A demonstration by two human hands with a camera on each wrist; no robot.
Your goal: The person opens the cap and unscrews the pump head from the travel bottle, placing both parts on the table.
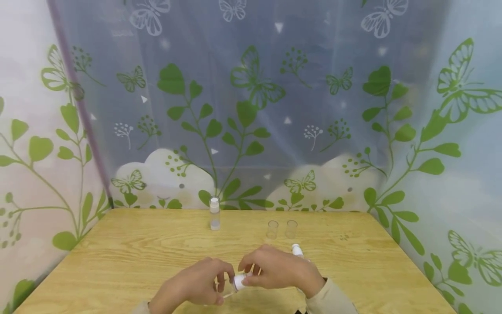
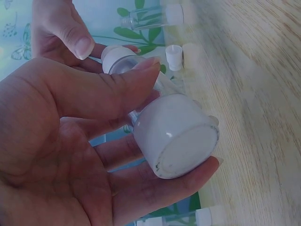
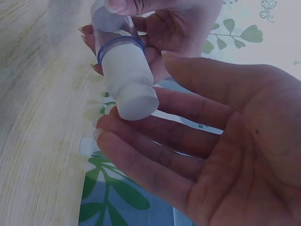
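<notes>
My left hand (image 1: 200, 281) holds a small clear bottle (image 2: 176, 136) with a thick white base, its thumb and fingers curled round the body. The bottle is tilted, with its white top (image 3: 136, 101) pointing towards my right hand (image 1: 274, 266). A bluish ring (image 3: 120, 43) circles the bottle just below the white top part. In the right wrist view my right hand's fingers (image 3: 155, 146) stretch out loosely beneath the top, and its thumb stands apart from it.
A clear bottle with a white top (image 1: 214, 213) stands at the back of the wooden table (image 1: 157, 244). Two clear cups (image 1: 272, 230) stand right of it. Another white-topped item (image 1: 297, 250) is partly hidden behind my right arm. A patterned curtain (image 1: 251, 131) hangs behind.
</notes>
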